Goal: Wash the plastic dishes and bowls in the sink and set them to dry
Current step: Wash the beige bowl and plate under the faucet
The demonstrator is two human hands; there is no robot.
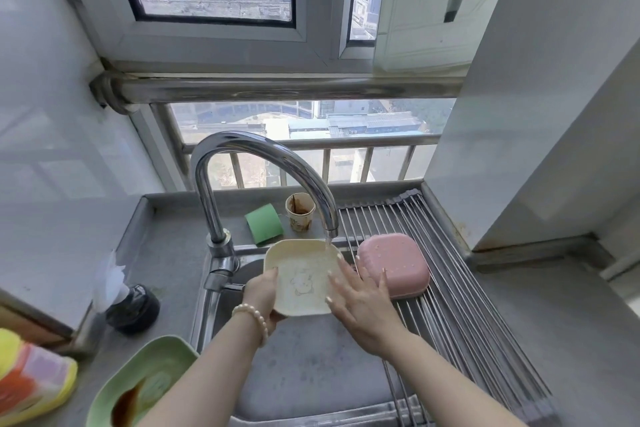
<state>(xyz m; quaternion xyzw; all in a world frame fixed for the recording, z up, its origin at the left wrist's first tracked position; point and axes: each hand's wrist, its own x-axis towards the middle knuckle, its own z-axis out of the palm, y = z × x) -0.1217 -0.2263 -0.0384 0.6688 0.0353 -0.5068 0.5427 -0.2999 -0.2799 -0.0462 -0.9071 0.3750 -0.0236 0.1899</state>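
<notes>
Left grip point(262, 293) clamped on cream dish point(300, 278), right grip point(360, 302) flat, fingers apart.

Left hand point(261, 291) grips cream dish point(300, 276) under running faucet point(242, 163) (right hand point(360, 305) rubbing inside).

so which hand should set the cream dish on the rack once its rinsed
Probably the right hand. It lies open on the cream dish, on the side next to the drying rack, where the pink bowl already sits upside down. The left hand grips the dish's far edge by the faucet.
</notes>
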